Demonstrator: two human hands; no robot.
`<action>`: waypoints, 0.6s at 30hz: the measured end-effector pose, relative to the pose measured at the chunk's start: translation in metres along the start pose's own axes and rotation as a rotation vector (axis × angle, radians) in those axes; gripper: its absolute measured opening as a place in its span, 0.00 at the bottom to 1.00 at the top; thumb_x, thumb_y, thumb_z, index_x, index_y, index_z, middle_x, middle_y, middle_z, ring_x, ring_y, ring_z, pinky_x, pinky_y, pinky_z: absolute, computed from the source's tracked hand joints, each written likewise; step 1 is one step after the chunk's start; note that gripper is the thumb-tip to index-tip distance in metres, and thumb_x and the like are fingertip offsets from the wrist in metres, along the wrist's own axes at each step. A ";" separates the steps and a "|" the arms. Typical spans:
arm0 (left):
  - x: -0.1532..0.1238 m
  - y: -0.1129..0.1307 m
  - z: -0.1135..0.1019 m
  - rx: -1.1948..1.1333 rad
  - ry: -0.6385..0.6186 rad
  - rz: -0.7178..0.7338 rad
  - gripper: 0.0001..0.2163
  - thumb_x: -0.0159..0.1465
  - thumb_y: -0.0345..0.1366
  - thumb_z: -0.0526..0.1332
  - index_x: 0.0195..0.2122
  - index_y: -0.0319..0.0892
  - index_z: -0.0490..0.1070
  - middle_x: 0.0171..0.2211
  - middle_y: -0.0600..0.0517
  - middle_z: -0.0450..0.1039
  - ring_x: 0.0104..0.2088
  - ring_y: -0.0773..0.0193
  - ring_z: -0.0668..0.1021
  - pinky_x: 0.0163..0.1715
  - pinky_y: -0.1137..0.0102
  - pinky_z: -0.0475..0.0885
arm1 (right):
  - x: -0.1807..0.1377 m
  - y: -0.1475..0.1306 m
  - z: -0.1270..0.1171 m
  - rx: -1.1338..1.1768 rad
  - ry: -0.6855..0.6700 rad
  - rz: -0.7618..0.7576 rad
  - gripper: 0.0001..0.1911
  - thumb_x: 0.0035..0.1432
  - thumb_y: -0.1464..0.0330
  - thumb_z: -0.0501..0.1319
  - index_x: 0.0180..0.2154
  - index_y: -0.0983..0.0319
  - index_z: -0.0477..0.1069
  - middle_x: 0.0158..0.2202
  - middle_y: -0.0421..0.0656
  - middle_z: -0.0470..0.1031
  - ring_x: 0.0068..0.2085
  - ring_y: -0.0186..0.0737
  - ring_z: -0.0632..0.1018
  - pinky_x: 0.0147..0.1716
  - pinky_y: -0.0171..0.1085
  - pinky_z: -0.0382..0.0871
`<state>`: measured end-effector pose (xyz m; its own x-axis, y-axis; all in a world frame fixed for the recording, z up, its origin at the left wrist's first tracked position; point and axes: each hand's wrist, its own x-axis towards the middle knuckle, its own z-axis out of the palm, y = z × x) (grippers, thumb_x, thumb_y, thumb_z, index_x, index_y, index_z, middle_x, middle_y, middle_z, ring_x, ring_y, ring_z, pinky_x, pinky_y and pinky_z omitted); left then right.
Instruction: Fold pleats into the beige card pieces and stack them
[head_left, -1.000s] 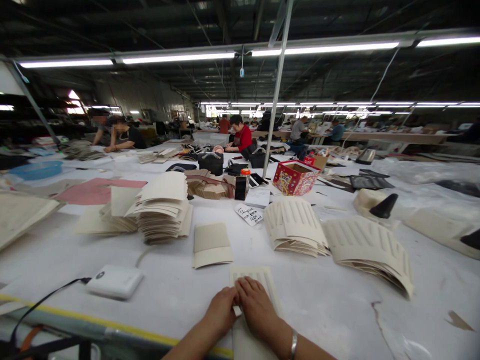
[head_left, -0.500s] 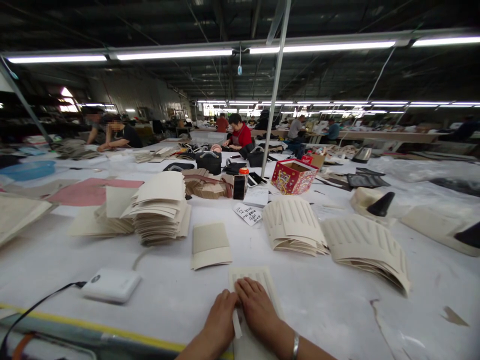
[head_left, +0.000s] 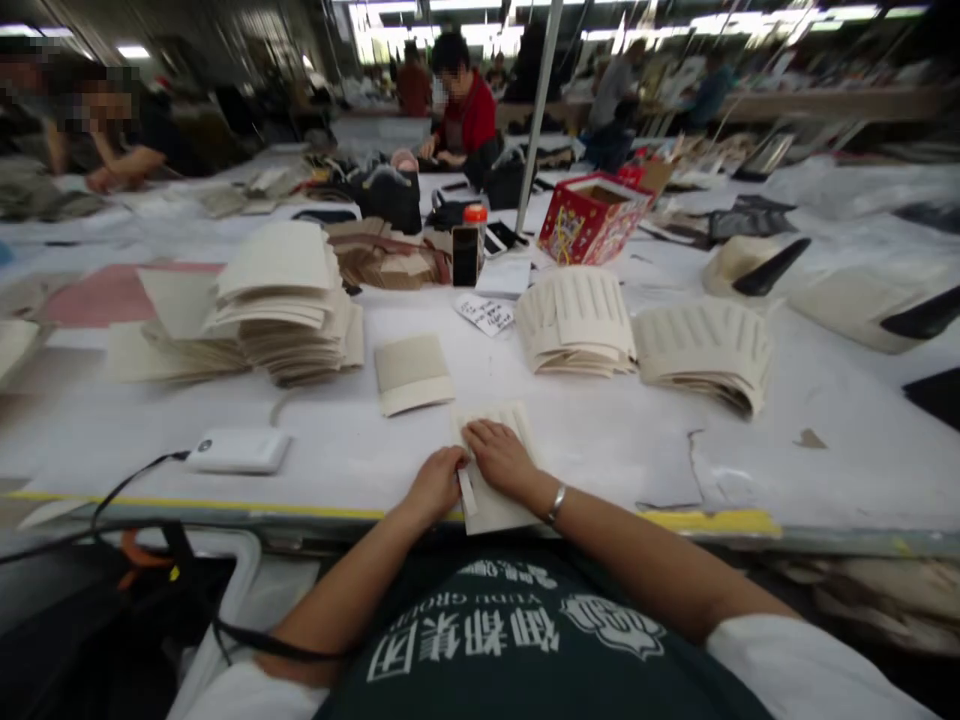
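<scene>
Beige panel (head_left: 497, 507) before “YUDU” garment (head_left: 525, 648)

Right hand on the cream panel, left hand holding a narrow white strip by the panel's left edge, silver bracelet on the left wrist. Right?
Wrong wrist: the head view shows the silver bracelet on the right wrist. The rest stands: right hand on the cream panel, left hand holding the narrow white strip by its left edge.
</scene>
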<state>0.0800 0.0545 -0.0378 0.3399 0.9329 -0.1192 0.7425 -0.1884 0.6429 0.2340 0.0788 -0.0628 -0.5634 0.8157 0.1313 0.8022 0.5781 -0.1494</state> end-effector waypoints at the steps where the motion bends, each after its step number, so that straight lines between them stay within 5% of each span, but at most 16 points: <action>1: 0.003 0.000 0.000 -0.026 -0.021 -0.014 0.11 0.49 0.23 0.57 0.33 0.41 0.64 0.32 0.52 0.67 0.35 0.64 0.70 0.39 0.69 0.65 | 0.000 0.002 0.000 0.006 -0.009 0.003 0.21 0.60 0.73 0.49 0.55 0.66 0.61 0.55 0.51 0.63 0.55 0.48 0.62 0.52 0.44 0.54; 6: 0.005 0.004 -0.001 -0.082 -0.105 -0.082 0.12 0.50 0.25 0.59 0.35 0.42 0.62 0.27 0.56 0.66 0.29 0.65 0.70 0.35 0.70 0.66 | -0.001 0.005 -0.001 0.032 -0.042 0.014 0.21 0.60 0.71 0.50 0.55 0.67 0.61 0.56 0.52 0.62 0.56 0.49 0.60 0.53 0.45 0.53; 11: -0.007 0.005 0.001 0.012 0.009 -0.013 0.12 0.49 0.25 0.59 0.34 0.42 0.63 0.35 0.51 0.66 0.39 0.62 0.69 0.42 0.67 0.65 | -0.001 -0.001 -0.004 0.023 -0.001 0.007 0.21 0.59 0.73 0.49 0.55 0.66 0.61 0.55 0.51 0.63 0.56 0.47 0.61 0.53 0.44 0.54; 18: -0.016 0.000 0.009 0.152 -0.038 -0.071 0.06 0.50 0.25 0.54 0.29 0.41 0.63 0.31 0.52 0.67 0.34 0.63 0.69 0.36 0.71 0.63 | 0.003 0.001 0.020 0.001 0.106 0.013 0.21 0.59 0.73 0.50 0.54 0.61 0.63 0.54 0.47 0.66 0.55 0.43 0.64 0.52 0.42 0.56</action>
<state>0.0801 0.0373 -0.0423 0.3034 0.9337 -0.1905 0.8432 -0.1699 0.5101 0.2286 0.0822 -0.0822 -0.5285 0.8167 0.2318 0.8093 0.5671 -0.1530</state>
